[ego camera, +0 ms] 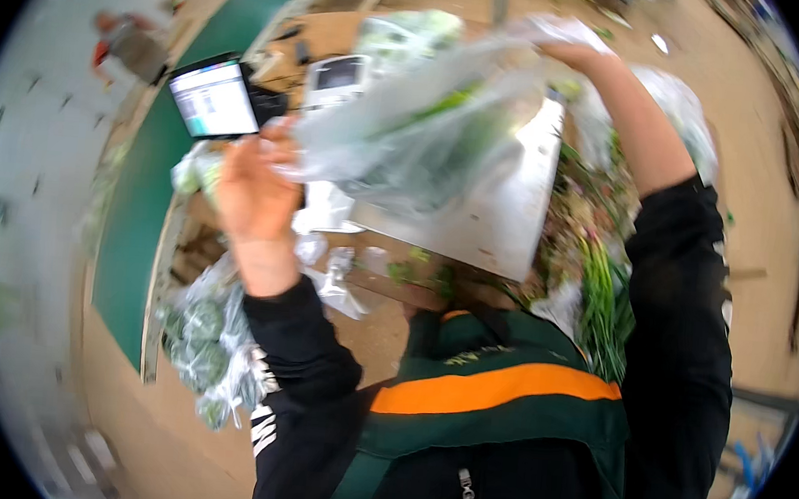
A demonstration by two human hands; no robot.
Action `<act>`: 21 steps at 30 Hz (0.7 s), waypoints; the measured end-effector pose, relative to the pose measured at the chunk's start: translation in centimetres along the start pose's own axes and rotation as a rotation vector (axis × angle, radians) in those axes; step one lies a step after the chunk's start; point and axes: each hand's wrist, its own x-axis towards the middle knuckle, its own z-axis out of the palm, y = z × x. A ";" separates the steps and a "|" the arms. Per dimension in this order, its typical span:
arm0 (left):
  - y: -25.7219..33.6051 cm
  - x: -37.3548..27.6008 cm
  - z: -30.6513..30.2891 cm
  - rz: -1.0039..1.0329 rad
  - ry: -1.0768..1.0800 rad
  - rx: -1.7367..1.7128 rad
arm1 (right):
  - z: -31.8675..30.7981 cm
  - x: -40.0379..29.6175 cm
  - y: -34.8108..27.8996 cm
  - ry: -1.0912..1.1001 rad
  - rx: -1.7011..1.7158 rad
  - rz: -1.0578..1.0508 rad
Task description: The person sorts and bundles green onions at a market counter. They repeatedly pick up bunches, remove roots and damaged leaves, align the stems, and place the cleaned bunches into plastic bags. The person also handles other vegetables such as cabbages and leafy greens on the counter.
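Observation:
A clear plastic bag [409,123] with long green vegetables inside is stretched out between my two hands, blurred by motion. My left hand [253,185] grips its left end, close to a lit screen [214,99]. At the far right end, my right hand [571,48] holds the bag, its fingers mostly hidden by the plastic. Beneath the bag lies a flat metal weighing platform [492,236]. A white device with a dark display [338,76] stands behind the bag.
Bundled green onions [599,300] and loose plant trimmings are on the right. Bagged round green vegetables [198,346] sit at the lower left. Another filled bag [409,32] stands at the back. A green panel [133,228] runs along the left; a person [130,45] is beyond it.

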 end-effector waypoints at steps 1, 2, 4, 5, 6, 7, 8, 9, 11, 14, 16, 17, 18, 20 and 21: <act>0.6 0.4 0.6 0.028 -0.023 0.044 | 0.0 -0.3 -0.3 0.039 0.026 -0.021; 1.0 0.5 1.1 0.047 -0.043 0.082 | 0.3 -0.9 -1.7 0.030 0.044 0.037; 0.2 0.9 1.5 0.023 -0.105 0.153 | 0.5 -4.1 -0.4 0.084 0.143 -0.072; -0.9 0.5 1.1 -0.014 -0.130 0.191 | 1.4 -6.3 0.9 0.126 0.226 -0.263; -1.6 -0.5 0.5 -0.047 -0.144 0.227 | 1.3 -9.2 0.5 0.024 0.385 -0.313; -2.5 -1.1 -0.2 -0.103 -0.182 0.273 | 1.2 -12.2 0.0 -0.075 0.545 -0.364; -3.9 -1.6 -0.4 -0.101 -0.161 0.305 | 1.4 -15.1 1.5 -0.076 0.592 -0.252; -5.5 -2.3 -0.6 -0.099 -0.139 0.335 | 2.1 -17.7 3.6 -0.032 0.602 -0.127; -7.0 -4.4 -0.8 0.073 -0.027 0.410 | 6.7 -21.5 9.7 0.103 0.608 0.078; -13.2 -6.1 2.7 0.641 0.252 0.878 | 19.8 -26.8 18.7 0.347 -0.035 0.474; -17.7 -7.0 5.3 0.939 0.224 1.057 | 27.2 -29.3 19.5 0.364 -0.427 0.598; -19.0 -7.3 5.4 0.832 0.090 1.062 | 29.8 -30.3 20.1 0.354 -0.488 0.634; -20.2 -7.7 4.8 0.727 -0.041 1.063 | 31.7 -30.7 20.9 0.401 -0.447 0.659; -23.2 -8.3 4.9 0.450 -0.241 1.081 | 32.1 -30.9 21.7 0.478 -0.386 0.654; -25.3 -8.4 5.5 0.271 -0.318 1.102 | 31.1 -31.1 21.5 0.508 -0.358 0.632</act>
